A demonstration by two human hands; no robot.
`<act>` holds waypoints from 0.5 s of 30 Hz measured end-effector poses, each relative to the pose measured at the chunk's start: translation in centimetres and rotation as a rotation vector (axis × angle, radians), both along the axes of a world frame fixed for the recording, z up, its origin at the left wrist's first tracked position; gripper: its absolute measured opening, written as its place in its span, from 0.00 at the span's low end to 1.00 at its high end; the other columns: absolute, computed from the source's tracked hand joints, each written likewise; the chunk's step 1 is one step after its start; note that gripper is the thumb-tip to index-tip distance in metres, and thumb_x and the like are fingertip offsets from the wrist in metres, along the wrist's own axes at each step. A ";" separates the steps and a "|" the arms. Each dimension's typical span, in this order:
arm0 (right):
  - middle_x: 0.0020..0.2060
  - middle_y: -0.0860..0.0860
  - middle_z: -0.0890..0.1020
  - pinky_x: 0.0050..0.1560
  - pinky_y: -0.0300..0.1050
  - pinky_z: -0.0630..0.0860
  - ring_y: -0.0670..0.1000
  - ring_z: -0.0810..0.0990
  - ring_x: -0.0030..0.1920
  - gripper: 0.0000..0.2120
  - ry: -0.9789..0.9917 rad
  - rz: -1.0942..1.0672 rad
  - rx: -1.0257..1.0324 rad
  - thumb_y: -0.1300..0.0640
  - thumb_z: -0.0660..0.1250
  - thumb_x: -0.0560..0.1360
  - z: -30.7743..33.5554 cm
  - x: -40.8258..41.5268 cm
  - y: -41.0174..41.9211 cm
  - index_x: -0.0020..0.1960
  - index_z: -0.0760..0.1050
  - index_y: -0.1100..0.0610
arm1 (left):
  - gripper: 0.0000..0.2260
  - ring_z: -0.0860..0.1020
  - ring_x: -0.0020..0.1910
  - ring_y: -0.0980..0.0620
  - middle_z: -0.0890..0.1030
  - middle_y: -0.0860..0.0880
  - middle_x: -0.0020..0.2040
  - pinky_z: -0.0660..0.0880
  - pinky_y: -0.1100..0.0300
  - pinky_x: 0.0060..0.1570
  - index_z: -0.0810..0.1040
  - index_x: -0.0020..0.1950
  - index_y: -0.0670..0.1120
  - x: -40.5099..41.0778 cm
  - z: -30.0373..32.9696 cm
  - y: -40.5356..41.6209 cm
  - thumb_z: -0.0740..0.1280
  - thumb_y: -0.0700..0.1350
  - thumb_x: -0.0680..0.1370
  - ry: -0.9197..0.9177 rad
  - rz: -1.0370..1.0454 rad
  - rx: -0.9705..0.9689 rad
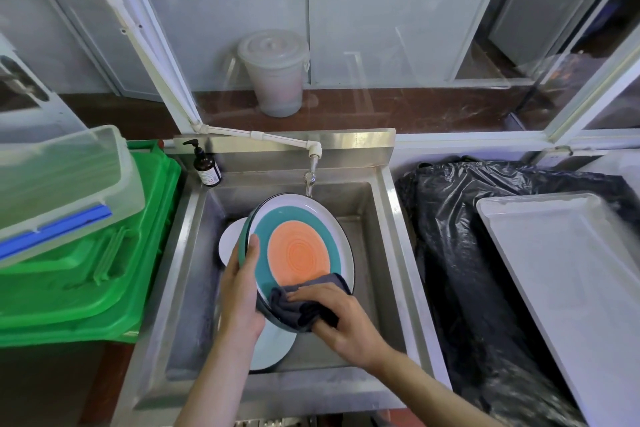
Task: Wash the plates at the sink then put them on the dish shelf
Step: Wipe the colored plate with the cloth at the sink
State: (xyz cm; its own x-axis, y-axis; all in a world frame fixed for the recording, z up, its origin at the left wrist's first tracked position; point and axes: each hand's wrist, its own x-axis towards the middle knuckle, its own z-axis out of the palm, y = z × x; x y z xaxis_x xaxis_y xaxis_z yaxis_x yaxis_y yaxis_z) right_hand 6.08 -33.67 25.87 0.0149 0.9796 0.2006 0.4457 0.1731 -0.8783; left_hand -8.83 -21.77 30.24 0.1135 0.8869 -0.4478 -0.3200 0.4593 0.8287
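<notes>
Steel sink (388, 204); left hand (242, 288) grips round glazed plate (298, 246), right hand (339, 319) presses crumpled cloth (304, 302).

We see only our two forearms and hands, coming in from the bottom edge. Both arms are bare up to where they leave view, with no sleeve showing. Our left hand (242, 291) and right hand (341, 322) are ungloved. Neither wrist carries a watch or band, and the fingers bear no rings.
</notes>
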 end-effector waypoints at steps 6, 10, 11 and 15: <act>0.55 0.45 0.83 0.54 0.52 0.77 0.50 0.81 0.53 0.18 -0.190 0.104 0.044 0.64 0.70 0.70 0.1 1.2 -0.9 0.59 0.79 0.54 | 0.37 0.83 0.63 0.43 0.85 0.46 0.63 0.78 0.39 0.64 0.80 0.70 0.51 -1.3 -0.4 0.5 0.76 0.70 0.67 0.011 -0.016 -0.012; 0.50 0.45 0.84 0.53 0.51 0.77 0.50 0.81 0.51 0.18 -0.495 0.199 0.015 0.62 0.72 0.65 -0.5 5.7 0.5 0.54 0.81 0.51 | 0.30 0.83 0.63 0.45 0.85 0.48 0.62 0.77 0.38 0.66 0.81 0.68 0.53 -1.6 0.5 0.2 0.74 0.65 0.70 0.033 -0.050 0.029; 0.50 0.45 0.84 0.57 0.49 0.76 0.49 0.81 0.52 0.20 -0.563 0.200 0.012 0.63 0.72 0.64 -0.9 6.7 0.8 0.54 0.82 0.51 | 0.27 0.83 0.63 0.45 0.86 0.49 0.61 0.76 0.38 0.66 0.82 0.67 0.53 -1.5 0.7 0.1 0.74 0.63 0.71 0.045 -0.056 0.045; 0.50 0.43 0.84 0.66 0.50 0.73 0.47 0.81 0.55 0.22 -0.635 0.126 0.013 0.65 0.73 0.62 -2.2 8.0 1.6 0.53 0.82 0.49 | 0.15 0.83 0.62 0.47 0.86 0.51 0.59 0.77 0.41 0.66 0.83 0.64 0.53 -1.2 1.5 0.0 0.71 0.55 0.79 0.073 -0.052 0.080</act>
